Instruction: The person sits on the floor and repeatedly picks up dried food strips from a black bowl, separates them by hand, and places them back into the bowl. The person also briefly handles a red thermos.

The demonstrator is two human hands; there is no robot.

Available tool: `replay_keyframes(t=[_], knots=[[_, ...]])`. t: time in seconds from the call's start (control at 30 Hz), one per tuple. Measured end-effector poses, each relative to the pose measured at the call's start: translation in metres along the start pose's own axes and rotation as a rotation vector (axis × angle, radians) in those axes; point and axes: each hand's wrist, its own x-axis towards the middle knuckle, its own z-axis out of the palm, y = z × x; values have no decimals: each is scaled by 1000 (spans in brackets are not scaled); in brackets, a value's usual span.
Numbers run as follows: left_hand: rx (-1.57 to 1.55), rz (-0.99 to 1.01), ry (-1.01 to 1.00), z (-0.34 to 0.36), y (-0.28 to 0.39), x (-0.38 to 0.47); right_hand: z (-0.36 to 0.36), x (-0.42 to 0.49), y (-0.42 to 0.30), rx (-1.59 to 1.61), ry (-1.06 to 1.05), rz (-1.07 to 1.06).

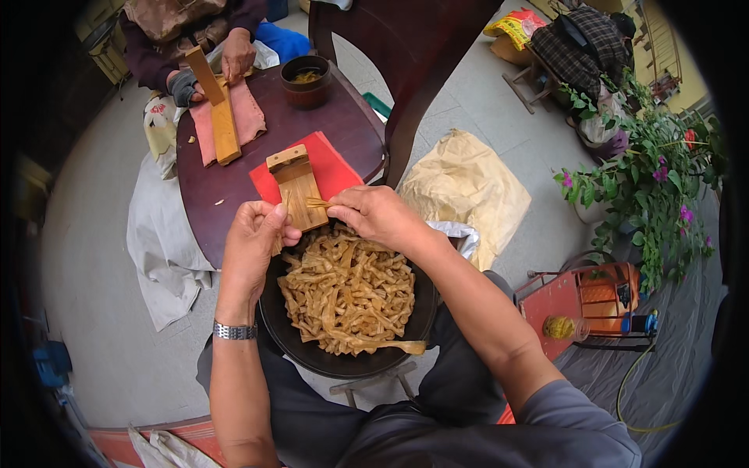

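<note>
My left hand [263, 225], with a metal watch on its wrist, pinches thin tan strips at the left of a wooden block [301, 199] that has a raised crosspiece at its far end. At the block's right side my right hand [366, 213] grips a small bundle of similar strips, whose ends lie over the wood. The block rests partly on a red cloth [330, 161] at the edge of a dark wooden seat [269, 152]. Below my hands, a round black pan [348, 371] between my legs holds a heap of knotted, tan, leathery strips [348, 292].
Across from me a person's hands [237, 55] work at another wooden block [222, 126] on a pink cloth [251, 111]. A dark bowl [305, 96] stands nearby. Right are crumpled tan sheeting [462, 181], a red chair [550, 304] with a jar [564, 328], and a flowering plant [638, 175].
</note>
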Motion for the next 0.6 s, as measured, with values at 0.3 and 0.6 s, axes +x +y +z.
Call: replay_keyframes(t=[0.3, 0.6], knots=[[-584, 74, -238, 24, 7, -22, -15, 1, -45, 1008, -133, 460], [-544, 227, -13, 43, 5, -29, 10, -3, -59, 539, -163, 370]])
